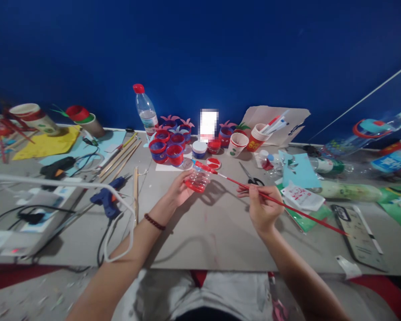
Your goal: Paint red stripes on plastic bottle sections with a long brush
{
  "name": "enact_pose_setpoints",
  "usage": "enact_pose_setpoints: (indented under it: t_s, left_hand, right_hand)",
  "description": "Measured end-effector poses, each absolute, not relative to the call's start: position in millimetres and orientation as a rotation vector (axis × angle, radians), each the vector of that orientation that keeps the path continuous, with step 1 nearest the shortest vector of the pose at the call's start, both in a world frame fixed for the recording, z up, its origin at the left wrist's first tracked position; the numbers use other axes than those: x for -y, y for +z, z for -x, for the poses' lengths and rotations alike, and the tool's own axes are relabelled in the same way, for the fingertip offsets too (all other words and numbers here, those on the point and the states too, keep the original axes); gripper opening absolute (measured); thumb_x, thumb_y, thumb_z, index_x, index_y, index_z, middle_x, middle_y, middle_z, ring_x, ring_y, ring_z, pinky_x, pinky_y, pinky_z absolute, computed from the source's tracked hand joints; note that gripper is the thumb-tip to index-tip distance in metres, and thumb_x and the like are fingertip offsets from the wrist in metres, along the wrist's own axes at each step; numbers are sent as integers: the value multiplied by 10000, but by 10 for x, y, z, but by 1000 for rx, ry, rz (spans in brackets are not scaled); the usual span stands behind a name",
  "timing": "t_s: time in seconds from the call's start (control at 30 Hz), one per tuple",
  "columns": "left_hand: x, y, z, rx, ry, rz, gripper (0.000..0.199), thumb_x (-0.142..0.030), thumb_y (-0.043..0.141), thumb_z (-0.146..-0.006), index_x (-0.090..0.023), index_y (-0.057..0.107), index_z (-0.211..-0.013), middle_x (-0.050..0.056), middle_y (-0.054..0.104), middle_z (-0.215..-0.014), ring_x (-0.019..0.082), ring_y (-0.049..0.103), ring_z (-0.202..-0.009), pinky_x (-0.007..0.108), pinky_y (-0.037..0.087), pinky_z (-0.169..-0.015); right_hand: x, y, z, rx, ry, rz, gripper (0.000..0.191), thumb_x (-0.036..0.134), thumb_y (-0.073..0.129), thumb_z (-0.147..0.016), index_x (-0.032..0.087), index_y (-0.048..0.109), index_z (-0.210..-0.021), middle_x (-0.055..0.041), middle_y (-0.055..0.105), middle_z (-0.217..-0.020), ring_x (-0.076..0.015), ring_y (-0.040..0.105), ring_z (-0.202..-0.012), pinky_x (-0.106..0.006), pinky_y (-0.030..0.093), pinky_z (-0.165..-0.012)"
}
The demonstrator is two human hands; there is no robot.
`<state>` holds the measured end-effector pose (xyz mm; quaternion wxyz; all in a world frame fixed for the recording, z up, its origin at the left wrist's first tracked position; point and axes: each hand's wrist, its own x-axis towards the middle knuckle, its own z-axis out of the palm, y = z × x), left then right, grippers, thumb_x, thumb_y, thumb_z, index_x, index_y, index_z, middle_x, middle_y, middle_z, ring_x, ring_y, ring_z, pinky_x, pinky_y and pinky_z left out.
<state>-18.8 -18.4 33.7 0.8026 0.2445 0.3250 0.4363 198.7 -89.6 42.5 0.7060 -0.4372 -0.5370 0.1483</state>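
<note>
My left hand (179, 191) is closed around a small clear plastic cup (199, 178), which looks like a cut bottle piece with red paint at both ends. The cup is held tilted above the table. Between the fingers of my right hand (263, 207) is a paintbrush (309, 217) with a long red handle. Its bristle end reaches the red rim of the cup; whether it touches cannot be made out. Just behind the cup lies a round lid with red paint (213, 163). A white-lidded paint jar (199, 149) stands farther back.
Several painted cups (158, 150) and a water bottle (145, 111) stand at the back. Paper cups (238, 145) and scissors (253, 178) lie right of centre. To the left are a blue glue gun (107, 199), sticks, a looping white cable and a power strip (36, 223). A phone (357, 240) lies right.
</note>
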Motion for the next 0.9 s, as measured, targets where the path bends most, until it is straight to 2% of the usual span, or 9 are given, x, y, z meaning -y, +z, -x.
enact_pose_setpoints:
  t_s: [0.23, 0.33, 0.4, 0.47, 0.57, 0.67, 0.73, 0.9]
  left_hand:
    - [195, 381, 193, -674, 1004, -561, 330, -442, 665, -796, -139, 705, -919, 73, 750, -875, 211, 713, -799, 346, 558, -800]
    - [216, 405, 140, -847, 1070, -704, 420, -487, 775, -684, -140, 685, -903, 75, 730, -851, 215, 697, -781, 330, 556, -708]
    - [235, 391, 94, -1033, 1096, -829, 478, -488, 832, -604, -145, 662, -889, 57, 707, -797, 200, 673, -693, 321, 542, -633]
    - [257, 351, 59, -1191, 1151, -949, 496, -473, 854, -572, -159, 642, -892, 33, 682, -770, 172, 643, -635, 317, 534, -620]
    - [284, 272, 48, -1346, 1225, -1232, 457, -471, 830, -618, -178, 639, -911, 48, 675, -842, 186, 649, -728, 339, 542, -695]
    - [306, 225, 70, -1484, 1302, -1642, 459, -439, 820, -639, -186, 628, -970, 74, 665, -974, 249, 645, -937, 416, 524, -864]
    - [322, 226, 81, -1524, 1324, -1890, 467, -425, 809, -658, -187, 612, -1009, 84, 657, -1026, 275, 622, -1008, 452, 494, -932]
    - [348, 244, 81, -1522, 1345, -2245, 453, -377, 792, -703, -179, 595, -1061, 93, 672, -1014, 285, 607, -1005, 444, 491, -920]
  right_hand:
    - [845, 418, -2083, 1187, 233, 1053, 175, 247, 697, -879, 205, 561, -776, -5, 728, -662, -190, 733, -581, -328, 626, -583]
    - [818, 441, -2100, 1134, 238, 988, 180, 238, 702, -871, 206, 561, -765, 3, 712, -653, -185, 725, -552, -301, 614, -523]
    - [818, 448, -2091, 1115, 253, 948, 171, 230, 704, -867, 201, 565, -770, 0, 714, -672, -180, 717, -525, -279, 598, -468]
    - [830, 438, -2074, 1133, 272, 917, 146, 215, 697, -870, 195, 575, -792, -6, 727, -696, -179, 717, -518, -271, 594, -447]
    - [858, 407, -2048, 1181, 299, 892, 106, 210, 681, -883, 193, 588, -834, -15, 747, -729, -190, 730, -540, -287, 610, -461]
    - [884, 390, -2029, 1210, 294, 889, 57, 225, 667, -896, 191, 622, -886, -24, 758, -742, -201, 739, -555, -300, 619, -468]
    - [901, 391, -2024, 1245, 274, 892, 40, 218, 651, -907, 188, 666, -930, -29, 764, -744, -201, 743, -568, -299, 623, -483]
    - [928, 379, -2048, 1455, 156, 910, 137, 185, 609, -928, 211, 738, -966, -39, 787, -794, -190, 753, -622, -292, 626, -547]
